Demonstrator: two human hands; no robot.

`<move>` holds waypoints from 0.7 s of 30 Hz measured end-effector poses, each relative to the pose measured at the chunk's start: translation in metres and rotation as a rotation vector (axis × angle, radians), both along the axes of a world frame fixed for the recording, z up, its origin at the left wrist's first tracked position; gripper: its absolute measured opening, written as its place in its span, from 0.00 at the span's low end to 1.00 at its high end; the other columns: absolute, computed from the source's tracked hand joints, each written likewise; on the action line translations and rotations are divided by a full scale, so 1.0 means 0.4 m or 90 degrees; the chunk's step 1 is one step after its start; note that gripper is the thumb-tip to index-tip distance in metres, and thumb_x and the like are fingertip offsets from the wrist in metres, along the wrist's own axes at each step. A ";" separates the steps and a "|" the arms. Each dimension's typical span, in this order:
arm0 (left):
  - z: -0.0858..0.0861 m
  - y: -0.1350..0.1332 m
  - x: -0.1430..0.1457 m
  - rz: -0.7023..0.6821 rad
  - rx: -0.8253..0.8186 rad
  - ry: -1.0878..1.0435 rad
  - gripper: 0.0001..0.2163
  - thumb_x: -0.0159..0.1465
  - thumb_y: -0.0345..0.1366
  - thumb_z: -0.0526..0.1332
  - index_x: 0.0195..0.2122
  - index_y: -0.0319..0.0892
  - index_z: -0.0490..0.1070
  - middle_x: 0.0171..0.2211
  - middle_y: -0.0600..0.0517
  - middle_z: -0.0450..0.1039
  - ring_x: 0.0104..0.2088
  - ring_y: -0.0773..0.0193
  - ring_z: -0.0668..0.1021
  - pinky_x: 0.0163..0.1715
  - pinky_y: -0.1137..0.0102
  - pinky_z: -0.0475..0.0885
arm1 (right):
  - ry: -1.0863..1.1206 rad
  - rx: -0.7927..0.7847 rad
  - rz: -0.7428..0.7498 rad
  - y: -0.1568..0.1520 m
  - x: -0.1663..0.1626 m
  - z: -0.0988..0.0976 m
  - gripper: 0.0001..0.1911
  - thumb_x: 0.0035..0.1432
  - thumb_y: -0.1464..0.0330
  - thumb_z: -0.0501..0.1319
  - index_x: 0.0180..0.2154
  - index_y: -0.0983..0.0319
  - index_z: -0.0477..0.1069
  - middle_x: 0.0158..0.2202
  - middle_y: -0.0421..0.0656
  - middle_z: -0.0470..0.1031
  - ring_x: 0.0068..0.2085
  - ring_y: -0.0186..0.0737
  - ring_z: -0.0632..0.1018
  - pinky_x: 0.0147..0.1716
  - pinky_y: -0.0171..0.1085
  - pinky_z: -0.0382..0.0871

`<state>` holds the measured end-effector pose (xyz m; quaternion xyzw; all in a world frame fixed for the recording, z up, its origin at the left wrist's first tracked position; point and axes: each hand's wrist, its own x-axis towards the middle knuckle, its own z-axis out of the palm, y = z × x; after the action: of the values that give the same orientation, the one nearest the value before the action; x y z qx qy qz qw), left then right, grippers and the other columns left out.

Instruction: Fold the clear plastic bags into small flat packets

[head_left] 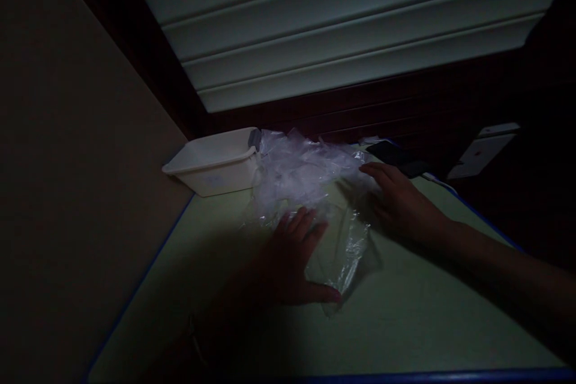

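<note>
At the table's (432, 324) far left corner, a white plastic bin (234, 175) bears a faint label, illegible here. Beside it lies a heap of clear plastic bags (292, 168). The left hand (290, 267) spreads wide, thumb at the near end of a flat clear bag (353, 246), its long axis running from the heap toward the near edge, between both hands. The right hand (400, 198) curls at the heap's right side; whether it pinches plastic, I cannot tell.
</note>
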<state>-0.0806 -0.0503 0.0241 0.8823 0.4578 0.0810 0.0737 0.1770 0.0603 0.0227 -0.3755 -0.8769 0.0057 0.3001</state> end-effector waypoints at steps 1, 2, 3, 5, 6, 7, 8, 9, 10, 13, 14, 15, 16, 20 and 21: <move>-0.002 0.001 -0.001 0.004 -0.001 -0.002 0.50 0.50 0.66 0.60 0.66 0.37 0.50 0.67 0.33 0.48 0.67 0.39 0.50 0.62 0.42 0.47 | 0.022 0.014 0.028 -0.014 -0.003 0.010 0.26 0.59 0.71 0.55 0.59 0.64 0.58 0.59 0.57 0.63 0.61 0.56 0.64 0.58 0.55 0.60; -0.002 0.001 -0.001 0.005 -0.001 -0.004 0.51 0.49 0.66 0.60 0.66 0.37 0.50 0.67 0.33 0.48 0.67 0.38 0.50 0.62 0.42 0.47 | 0.044 0.021 0.063 -0.030 -0.006 0.021 0.25 0.59 0.71 0.55 0.59 0.62 0.59 0.59 0.55 0.63 0.61 0.55 0.64 0.58 0.55 0.60; 0.000 0.002 0.000 0.002 0.000 -0.007 0.51 0.49 0.66 0.60 0.66 0.37 0.50 0.67 0.33 0.48 0.67 0.38 0.50 0.62 0.42 0.47 | 0.055 0.023 0.111 -0.046 -0.008 0.031 0.24 0.59 0.71 0.55 0.57 0.60 0.60 0.59 0.54 0.64 0.61 0.53 0.64 0.58 0.55 0.60; 0.007 0.001 0.002 -0.007 0.000 -0.012 0.51 0.49 0.66 0.61 0.65 0.36 0.51 0.66 0.33 0.49 0.66 0.38 0.51 0.62 0.43 0.47 | 0.026 0.042 0.237 -0.078 -0.011 0.051 0.20 0.59 0.71 0.56 0.54 0.57 0.64 0.56 0.50 0.69 0.61 0.51 0.65 0.60 0.54 0.57; 0.012 0.000 0.004 -0.013 -0.001 -0.014 0.51 0.48 0.66 0.61 0.65 0.36 0.52 0.66 0.33 0.49 0.66 0.38 0.51 0.63 0.43 0.46 | 0.004 0.050 0.283 -0.092 -0.012 0.060 0.21 0.58 0.70 0.57 0.54 0.57 0.64 0.55 0.48 0.71 0.61 0.51 0.65 0.61 0.55 0.53; 0.016 0.000 0.006 -0.018 -0.002 -0.017 0.51 0.48 0.66 0.61 0.65 0.36 0.52 0.66 0.33 0.50 0.66 0.38 0.52 0.63 0.43 0.46 | -0.016 0.049 0.334 -0.105 -0.012 0.067 0.23 0.58 0.69 0.58 0.56 0.57 0.63 0.55 0.49 0.72 0.61 0.51 0.66 0.62 0.54 0.52; 0.020 -0.001 0.007 -0.021 -0.002 -0.021 0.51 0.48 0.66 0.62 0.65 0.36 0.52 0.66 0.34 0.50 0.66 0.38 0.52 0.63 0.43 0.46 | -0.035 0.042 0.375 -0.116 -0.013 0.073 0.25 0.58 0.67 0.58 0.58 0.58 0.62 0.54 0.49 0.72 0.60 0.50 0.67 0.62 0.54 0.51; 0.023 -0.002 0.008 -0.023 -0.002 -0.025 0.51 0.47 0.66 0.62 0.65 0.37 0.52 0.65 0.34 0.51 0.66 0.39 0.53 0.63 0.43 0.46 | -0.060 0.032 0.405 -0.124 -0.014 0.078 0.27 0.59 0.65 0.58 0.60 0.58 0.60 0.54 0.49 0.73 0.60 0.50 0.68 0.63 0.54 0.48; 0.025 -0.002 0.008 -0.026 0.000 -0.029 0.51 0.47 0.66 0.62 0.65 0.37 0.52 0.65 0.34 0.52 0.66 0.39 0.53 0.63 0.43 0.46 | -0.083 0.026 0.427 -0.130 -0.015 0.083 0.28 0.59 0.64 0.58 0.61 0.58 0.59 0.54 0.49 0.73 0.60 0.50 0.68 0.64 0.54 0.46; 0.021 -0.002 0.001 -0.030 0.013 -0.032 0.49 0.47 0.66 0.62 0.63 0.39 0.56 0.65 0.35 0.52 0.66 0.39 0.53 0.63 0.44 0.46 | -0.122 0.010 0.448 -0.136 -0.018 0.090 0.29 0.60 0.61 0.58 0.62 0.58 0.59 0.50 0.47 0.76 0.57 0.48 0.72 0.65 0.54 0.41; 0.018 -0.002 -0.002 -0.027 0.016 -0.029 0.48 0.47 0.66 0.62 0.63 0.40 0.56 0.66 0.35 0.50 0.66 0.39 0.52 0.63 0.44 0.46 | -0.131 0.005 0.444 -0.135 -0.019 0.091 0.29 0.60 0.60 0.58 0.61 0.58 0.60 0.48 0.47 0.77 0.54 0.48 0.74 0.64 0.54 0.41; 0.015 -0.001 -0.007 -0.023 0.017 -0.025 0.49 0.47 0.66 0.62 0.63 0.40 0.56 0.67 0.35 0.49 0.66 0.39 0.52 0.63 0.44 0.46 | -0.144 0.001 0.437 -0.132 -0.018 0.091 0.29 0.60 0.58 0.59 0.60 0.59 0.61 0.47 0.47 0.77 0.52 0.48 0.75 0.64 0.54 0.42; 0.014 0.001 -0.011 -0.020 0.017 -0.019 0.49 0.47 0.66 0.62 0.64 0.40 0.55 0.67 0.36 0.47 0.66 0.39 0.51 0.63 0.43 0.46 | -0.161 -0.003 0.429 -0.129 -0.018 0.090 0.29 0.60 0.57 0.59 0.60 0.59 0.62 0.47 0.47 0.77 0.50 0.48 0.75 0.63 0.55 0.43; 0.016 0.007 -0.028 -0.014 0.013 0.002 0.50 0.47 0.66 0.62 0.65 0.40 0.53 0.67 0.35 0.46 0.67 0.38 0.50 0.62 0.42 0.45 | -0.237 0.001 0.394 -0.112 -0.016 0.076 0.27 0.60 0.60 0.59 0.59 0.60 0.63 0.51 0.49 0.73 0.51 0.49 0.73 0.59 0.54 0.53; 0.018 0.007 -0.032 -0.011 0.016 0.004 0.50 0.47 0.66 0.62 0.65 0.40 0.52 0.67 0.35 0.46 0.67 0.38 0.50 0.62 0.42 0.46 | -0.249 0.008 0.380 -0.109 -0.016 0.072 0.24 0.61 0.65 0.58 0.58 0.60 0.64 0.51 0.49 0.73 0.51 0.48 0.73 0.57 0.53 0.55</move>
<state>-0.0933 -0.0473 0.0313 0.8874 0.4493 0.0831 0.0619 0.1706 0.0167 0.0514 -0.0947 -0.9888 0.0157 0.1143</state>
